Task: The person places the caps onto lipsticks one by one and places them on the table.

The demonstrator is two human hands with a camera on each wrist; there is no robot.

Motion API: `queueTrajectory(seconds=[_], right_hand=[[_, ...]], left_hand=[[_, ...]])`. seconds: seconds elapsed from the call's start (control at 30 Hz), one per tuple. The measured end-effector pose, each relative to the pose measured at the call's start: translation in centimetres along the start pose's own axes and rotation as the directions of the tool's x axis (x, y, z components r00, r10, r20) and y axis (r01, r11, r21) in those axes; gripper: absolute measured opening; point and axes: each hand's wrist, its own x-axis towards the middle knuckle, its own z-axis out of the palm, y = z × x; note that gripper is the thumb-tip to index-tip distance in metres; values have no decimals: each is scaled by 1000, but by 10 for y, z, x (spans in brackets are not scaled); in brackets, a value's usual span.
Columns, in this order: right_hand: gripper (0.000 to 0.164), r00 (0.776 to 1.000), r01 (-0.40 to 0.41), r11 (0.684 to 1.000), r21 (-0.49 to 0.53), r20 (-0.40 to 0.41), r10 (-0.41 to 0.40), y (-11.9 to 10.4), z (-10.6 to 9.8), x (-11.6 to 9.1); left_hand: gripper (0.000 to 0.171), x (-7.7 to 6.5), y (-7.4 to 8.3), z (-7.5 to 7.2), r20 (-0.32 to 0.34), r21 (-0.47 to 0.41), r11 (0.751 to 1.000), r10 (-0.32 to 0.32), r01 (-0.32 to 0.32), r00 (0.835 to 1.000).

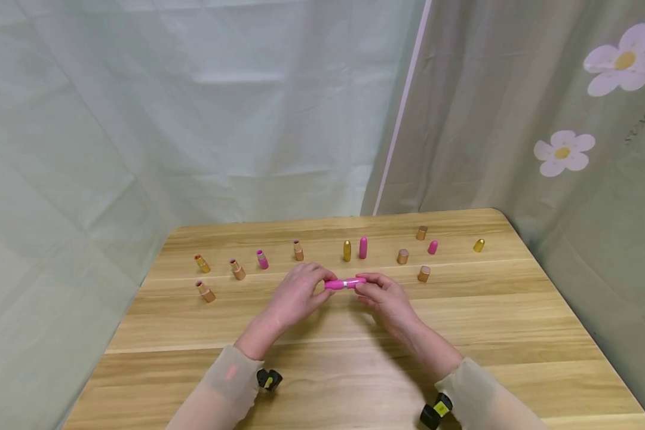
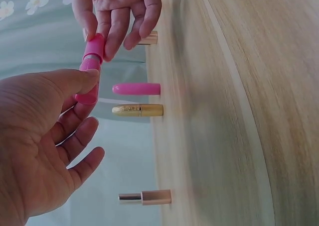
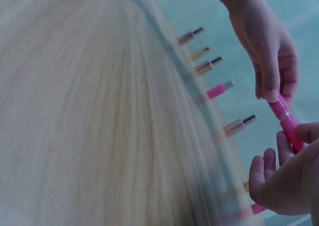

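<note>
Both hands hold one pink lipstick (image 1: 346, 284) level above the middle of the wooden table. My left hand (image 1: 299, 292) pinches its left end between thumb and fingers. At the other end, my right hand (image 1: 389, 298) pinches the pink case. A silver band shows between the two pink parts, so a narrow gap separates cap and base. In the left wrist view the lipstick (image 2: 89, 69) slants between the thumbs. Just behind the hands stand a capped gold lipstick (image 1: 347, 251) and a capped pink lipstick (image 1: 363, 248), both upright.
Uncapped lipstick bases stand on the left, including a pink one (image 1: 262, 259), a gold one (image 1: 202, 263) and several rose-gold ones (image 1: 237, 269). On the right are rose-gold caps (image 1: 424, 274), a pink cap (image 1: 433, 247) and a gold cap (image 1: 479, 245). Curtains (image 1: 279, 119) hang behind the table (image 1: 349, 382).
</note>
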Motion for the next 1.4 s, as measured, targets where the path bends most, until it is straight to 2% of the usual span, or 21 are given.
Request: queueTrajectory(seconds=[0.17,0.47,0.67,1.0,1.13,1.27,1.4], right_hand=[[36,1000,1,999,-33,10,0,1,3,-1],[36,1000,-3,1000,-30,6,3,0,2,0],[33,1000,12,1000,-26,-11,-12,0,4,1],[32,998,51,991,-121,-14,-53,-1,0,0],[33,995,96,966,-238,-14,-103,0,-1,0],[32,983,178,909,-376,21,-184,1,0,-2],[31,967,251,867,-431,87,-238,-2,1,-4]], left_hand=[[18,2,2,2,-3,-1,1000,12,-12,1000],[19,3,4,1,-9,28,999,31,-31,999],[19,3,5,1,-35,29,998,56,-55,998],[22,3,7,5,-27,21,999,41,-40,999],[21,3,7,8,-13,12,1000,9,-8,1000],[20,3,6,12,-2,7,1000,-7,7,1000],[22,4,4,14,6,23,1000,-6,6,1000]])
